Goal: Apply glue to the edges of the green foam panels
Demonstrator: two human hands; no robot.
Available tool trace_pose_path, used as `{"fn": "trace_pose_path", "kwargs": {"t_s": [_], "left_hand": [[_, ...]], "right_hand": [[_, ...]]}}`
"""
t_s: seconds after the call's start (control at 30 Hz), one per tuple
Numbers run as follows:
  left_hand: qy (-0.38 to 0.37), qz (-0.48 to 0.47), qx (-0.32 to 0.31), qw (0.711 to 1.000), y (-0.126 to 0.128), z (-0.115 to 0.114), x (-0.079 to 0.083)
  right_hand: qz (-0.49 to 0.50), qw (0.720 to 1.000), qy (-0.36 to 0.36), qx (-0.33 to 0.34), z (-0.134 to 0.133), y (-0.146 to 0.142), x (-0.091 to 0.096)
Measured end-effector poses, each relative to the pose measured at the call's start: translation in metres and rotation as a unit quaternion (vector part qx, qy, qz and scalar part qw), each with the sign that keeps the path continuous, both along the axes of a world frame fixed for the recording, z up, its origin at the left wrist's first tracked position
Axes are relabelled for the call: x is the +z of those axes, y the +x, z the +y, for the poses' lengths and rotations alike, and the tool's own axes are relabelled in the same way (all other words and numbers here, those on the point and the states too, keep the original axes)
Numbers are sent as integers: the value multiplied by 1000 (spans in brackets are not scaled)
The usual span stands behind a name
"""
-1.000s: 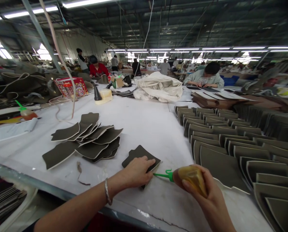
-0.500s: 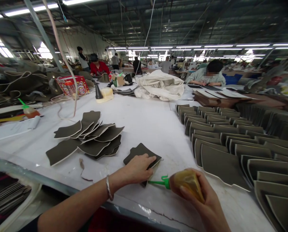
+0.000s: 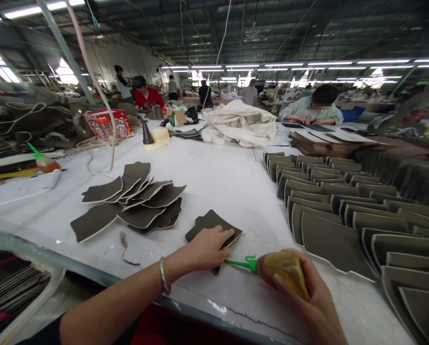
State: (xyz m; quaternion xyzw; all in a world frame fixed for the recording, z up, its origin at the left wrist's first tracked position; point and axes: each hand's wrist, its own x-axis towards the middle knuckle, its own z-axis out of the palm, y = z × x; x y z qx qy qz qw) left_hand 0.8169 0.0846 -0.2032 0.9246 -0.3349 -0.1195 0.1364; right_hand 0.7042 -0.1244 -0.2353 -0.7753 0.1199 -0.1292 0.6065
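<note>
My left hand (image 3: pixel 207 248) lies flat with fingers stretched on a dark grey cut piece (image 3: pixel 207 224) on the white table (image 3: pixel 221 182), pressing it down. My right hand (image 3: pixel 304 292) is wrapped round an amber glue bottle (image 3: pixel 284 271). Its green nozzle (image 3: pixel 238 263) points left and touches the lower right edge of the dark piece.
A fanned pile of dark pieces (image 3: pixel 135 201) lies to the left. Rows of overlapping dark pieces (image 3: pixel 343 211) fill the right side. Another glue bottle (image 3: pixel 43 162), a red bag (image 3: pixel 108 125) and a white cloth heap (image 3: pixel 241 125) sit farther back. Other people work at distant tables.
The nozzle tip has slid a little along the piece's edge, down toward me, with the right hand following. The left hand stays pressed on the piece.
</note>
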Motion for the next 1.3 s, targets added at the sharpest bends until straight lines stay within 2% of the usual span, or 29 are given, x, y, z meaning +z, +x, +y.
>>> {"fn": "trace_pose_path", "kwargs": {"t_s": [0.13, 0.33, 0.5, 0.7, 0.87, 1.07, 1.3], "left_hand": [[-2, 5, -4, 1000, 0, 0, 0], [0, 19, 4, 1000, 0, 0, 0], [-5, 27, 7, 1000, 2, 0, 1], [-27, 34, 9, 999, 2, 1, 0], [-32, 40, 13, 999, 2, 1, -2], [-39, 55, 6, 998, 4, 1, 2], [-53, 69, 4, 996, 8, 1, 0]], "right_hand": [[-3, 1000, -7, 23, -4, 4, -5], [-32, 996, -47, -65, -18, 19, -3], [-18, 1000, -10, -8, -11, 15, 3], [-19, 996, -60, -69, -14, 18, 6], [-7, 1000, -27, -3, -15, 15, -3], [-39, 997, -42, -57, -35, 34, -6], [-28, 996, -62, -50, -29, 28, -5]]}}
